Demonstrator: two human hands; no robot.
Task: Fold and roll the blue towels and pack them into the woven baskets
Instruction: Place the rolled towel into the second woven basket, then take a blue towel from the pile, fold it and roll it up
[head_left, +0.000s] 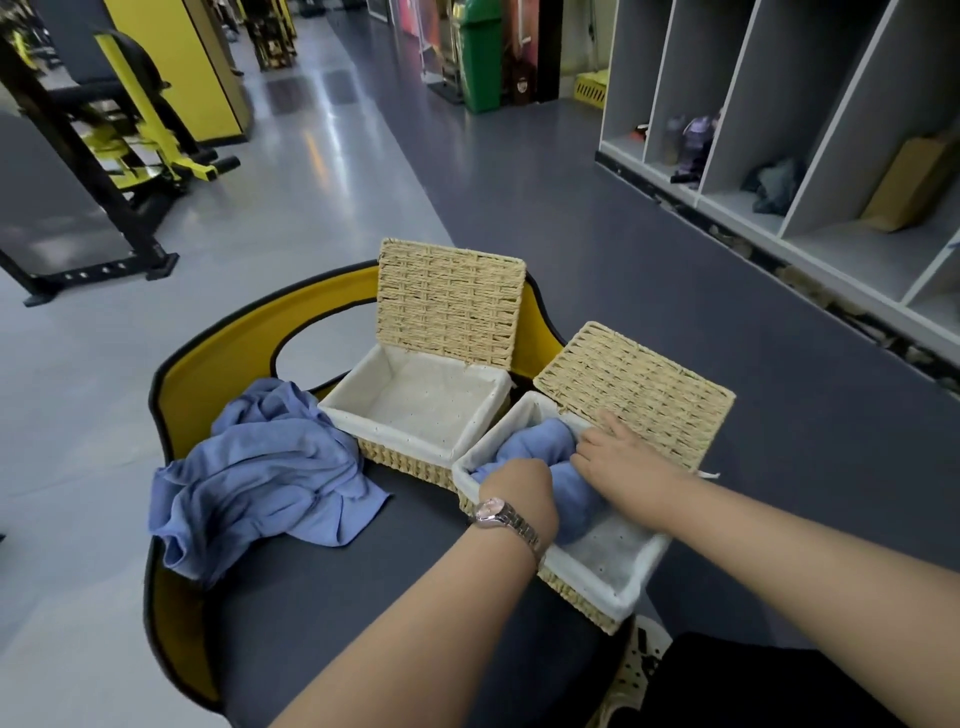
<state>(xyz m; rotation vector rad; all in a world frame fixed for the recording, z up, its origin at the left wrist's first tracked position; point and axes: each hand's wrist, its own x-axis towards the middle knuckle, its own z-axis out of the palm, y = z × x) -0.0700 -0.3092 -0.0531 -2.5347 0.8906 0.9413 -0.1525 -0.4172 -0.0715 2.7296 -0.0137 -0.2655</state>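
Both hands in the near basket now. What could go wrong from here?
1. The near basket overhangs the seat edge; pushing the towel down could tip it off.
2. Its lid leans open beside the right hand and might drop.
3. The loose towels hang over the seat's side and may slide.

Glossy grey floor (322, 171), white cubbies (810, 130)

Bare forearms, no sleeves in view; a silver link-bracelet wristwatch (500, 514) with a pale pink face on the left wrist; dark trousers (753, 680) and a black-and-cream patterned shoe (641, 660) below
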